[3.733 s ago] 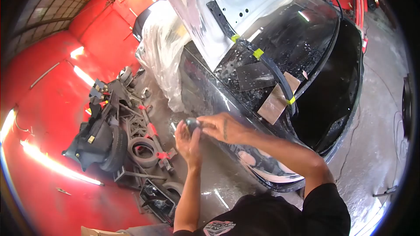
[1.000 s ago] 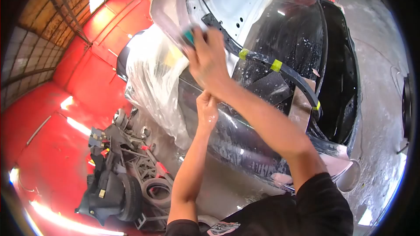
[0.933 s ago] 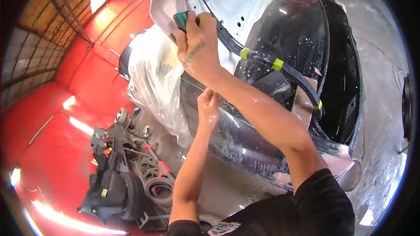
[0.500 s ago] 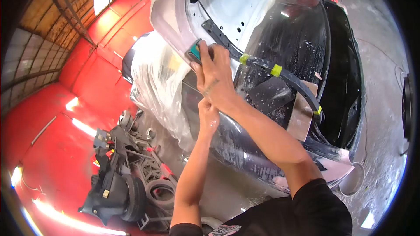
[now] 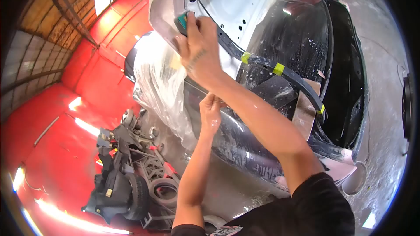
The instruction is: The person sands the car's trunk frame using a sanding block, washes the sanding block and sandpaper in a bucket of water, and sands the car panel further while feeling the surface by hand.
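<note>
My right hand [image 5: 200, 48] is closed around a sanding block [image 5: 181, 22], dark with a green side. The block rests against the edge of a pale grey-white car body panel [image 5: 168, 15]. Lower down, my left hand [image 5: 211, 108] is beside the dark car body [image 5: 234, 135], its fingers curled; my right forearm partly covers the fingertips, so what they grip cannot be made out. A long black curved strip [image 5: 262, 62] with yellow-green tape [image 5: 278, 68] runs from near my right hand across the wet, spotted dark glass [image 5: 288, 30].
Clear plastic sheeting [image 5: 159, 83] drapes beside the panel. Car parts, including a tire [image 5: 164, 191] and a black plastic piece [image 5: 113, 192], lie on the floor at left, near a red wall [image 5: 43, 144]. A brown board [image 5: 305, 113] lies on the car; a bucket [image 5: 354, 178] stands at right.
My right hand has slid the sanding block up and slightly left along the panel edge. My left hand has stayed nearly in place, now farther from my right hand.
</note>
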`<state>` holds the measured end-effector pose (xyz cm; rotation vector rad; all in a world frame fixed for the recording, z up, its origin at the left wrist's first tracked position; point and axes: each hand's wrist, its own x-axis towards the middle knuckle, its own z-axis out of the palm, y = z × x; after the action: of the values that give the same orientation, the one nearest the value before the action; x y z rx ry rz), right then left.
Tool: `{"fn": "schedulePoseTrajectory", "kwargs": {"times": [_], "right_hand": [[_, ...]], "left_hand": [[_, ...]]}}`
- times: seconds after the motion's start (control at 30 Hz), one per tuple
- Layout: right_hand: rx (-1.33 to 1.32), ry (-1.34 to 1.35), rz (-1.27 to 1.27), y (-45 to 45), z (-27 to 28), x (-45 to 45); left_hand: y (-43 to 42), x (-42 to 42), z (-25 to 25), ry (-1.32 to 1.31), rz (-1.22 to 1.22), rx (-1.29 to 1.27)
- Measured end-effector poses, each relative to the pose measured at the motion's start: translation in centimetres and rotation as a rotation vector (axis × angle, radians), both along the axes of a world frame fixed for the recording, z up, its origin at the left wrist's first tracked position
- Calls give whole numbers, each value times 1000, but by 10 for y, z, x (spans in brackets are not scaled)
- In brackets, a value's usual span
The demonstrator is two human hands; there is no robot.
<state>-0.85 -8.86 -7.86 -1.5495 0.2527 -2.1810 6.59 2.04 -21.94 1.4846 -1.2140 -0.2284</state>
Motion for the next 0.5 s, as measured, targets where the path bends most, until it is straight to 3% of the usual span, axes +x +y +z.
{"fn": "schedulePoseTrajectory", "kwargs": {"times": [0.07, 0.13, 0.27, 0.4, 0.5], "right_hand": [[-49, 83, -49, 7, -43, 0], [-20, 117, -16, 10, -52, -7], [3, 37, -17, 3, -2, -7], [-43, 97, 5, 6, -65, -16], [-43, 109, -16, 2, -47, -9]], "left_hand": [[1, 5, -4, -44, 7, 24], [1, -2, -1, -60, 43, 44], [-2, -13, 5, 104, 19, -18], [-7, -13, 1, 72, 41, -92], [-3, -13, 3, 20, 42, -28]]}}
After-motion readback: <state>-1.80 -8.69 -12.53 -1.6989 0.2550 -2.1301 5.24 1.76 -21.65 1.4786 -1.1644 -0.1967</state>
